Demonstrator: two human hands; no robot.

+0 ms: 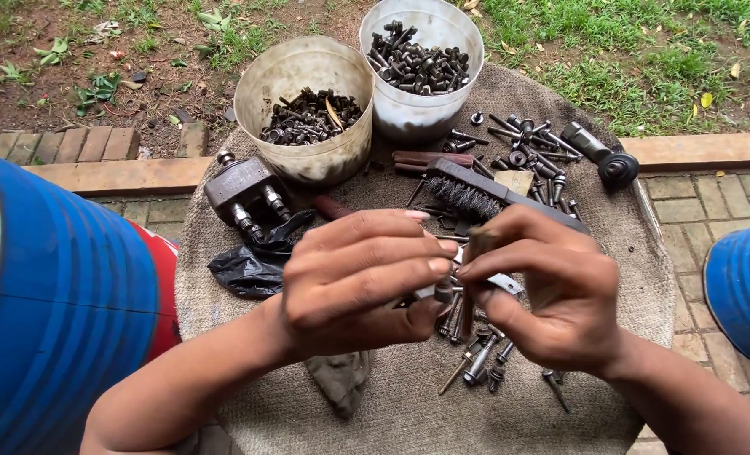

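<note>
I am pinching a rusty bolt (468, 291) upright between my right hand (543, 291) and left hand (362, 282), both closed on it at mid-cloth. It looks stiff, gritty and light for its size, best gripped by the shank. Loose bolts (480, 358) are lying at 6 o'clock, a wire brush (468, 195) at 12.

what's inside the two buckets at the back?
Both buckets hold dark bolts and nuts: left bucket roughly a third full, right bucket heaped higher. Anything beneath the top layers is hidden.

Dark rusty bolt (468, 291), upright, prob. nut on it, pinched between both hands' fingertips.
</note>
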